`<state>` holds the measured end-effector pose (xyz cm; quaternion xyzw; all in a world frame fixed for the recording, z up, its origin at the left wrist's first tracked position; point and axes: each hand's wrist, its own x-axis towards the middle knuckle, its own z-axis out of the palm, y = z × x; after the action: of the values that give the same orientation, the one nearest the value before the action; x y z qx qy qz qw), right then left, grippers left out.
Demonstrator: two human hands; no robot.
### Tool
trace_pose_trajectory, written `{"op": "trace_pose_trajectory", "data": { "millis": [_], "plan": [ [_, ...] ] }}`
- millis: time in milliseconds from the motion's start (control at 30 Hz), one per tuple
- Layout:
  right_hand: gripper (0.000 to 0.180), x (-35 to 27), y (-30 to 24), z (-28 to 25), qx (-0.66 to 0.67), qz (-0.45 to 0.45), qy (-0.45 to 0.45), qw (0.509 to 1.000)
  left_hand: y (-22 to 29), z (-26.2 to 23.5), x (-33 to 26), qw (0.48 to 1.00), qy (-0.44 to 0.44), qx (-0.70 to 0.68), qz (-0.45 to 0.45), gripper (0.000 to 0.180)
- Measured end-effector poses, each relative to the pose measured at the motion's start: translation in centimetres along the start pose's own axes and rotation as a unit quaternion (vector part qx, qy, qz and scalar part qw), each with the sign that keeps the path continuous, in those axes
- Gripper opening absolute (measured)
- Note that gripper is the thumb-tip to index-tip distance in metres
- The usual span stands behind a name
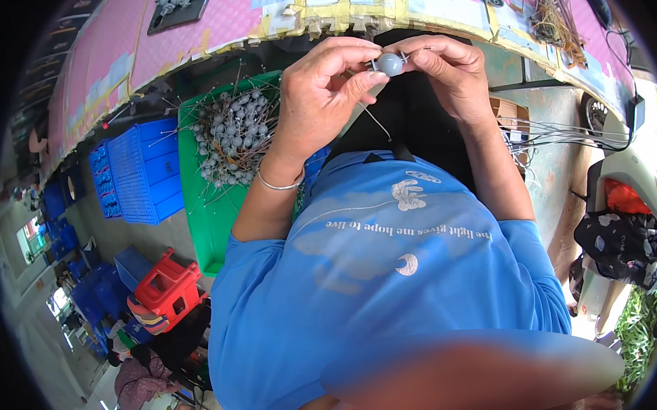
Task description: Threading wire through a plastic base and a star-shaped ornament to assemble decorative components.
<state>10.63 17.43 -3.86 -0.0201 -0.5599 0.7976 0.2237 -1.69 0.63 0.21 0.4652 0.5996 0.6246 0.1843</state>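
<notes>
A small, shiny grey ball (390, 64) with thin metal pins at its sides is held up between my two hands, just off the table's near edge. My left hand (326, 77) is closed in a pinch on its left side, thumb below and fingers above. From the right, my right hand (451, 69) pinches the ball's other side with thumb and forefinger. A thin wire (377, 122) hangs below my left fingers; where its upper end is fixed is hidden. By my left forearm, a green tray (201, 236) bears a heap of similar grey balls (234, 136) on wires.
The pink work table (225, 22) has a taped, ragged edge. On it are a black tray (161, 23) of grey parts and a wire bundle (551, 19). Blue crates (147, 172) and a red plastic object (167, 289) stand at left; a scooter (613, 185) is at right.
</notes>
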Motion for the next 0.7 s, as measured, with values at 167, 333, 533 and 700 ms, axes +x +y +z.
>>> {"op": "trace_pose_trajectory", "data": {
  "millis": [167,333,533,700],
  "plan": [
    [0.018,-1.2,-0.6,0.4,0.015,-0.045,0.044,0.998,0.2,0.8,-0.4,1.000,0.011,-0.004,0.024,0.017],
    [0.016,-1.3,-1.3,2.4,-0.045,-0.007,-0.004,0.999,2.3,-1.0,-1.9,0.997,0.022,0.022,-0.068,0.019],
    [0.019,-0.7,-2.1,-1.2,-0.278,-0.030,0.095,0.955,2.7,-12.5,-6.0,0.940,0.129,0.205,-0.241,0.029],
    [0.025,1.6,-7.2,-7.8,-0.592,-0.081,0.285,0.750,1.7,-17.5,-9.5,0.867,0.152,0.434,-0.193,0.049]
  ]
}}
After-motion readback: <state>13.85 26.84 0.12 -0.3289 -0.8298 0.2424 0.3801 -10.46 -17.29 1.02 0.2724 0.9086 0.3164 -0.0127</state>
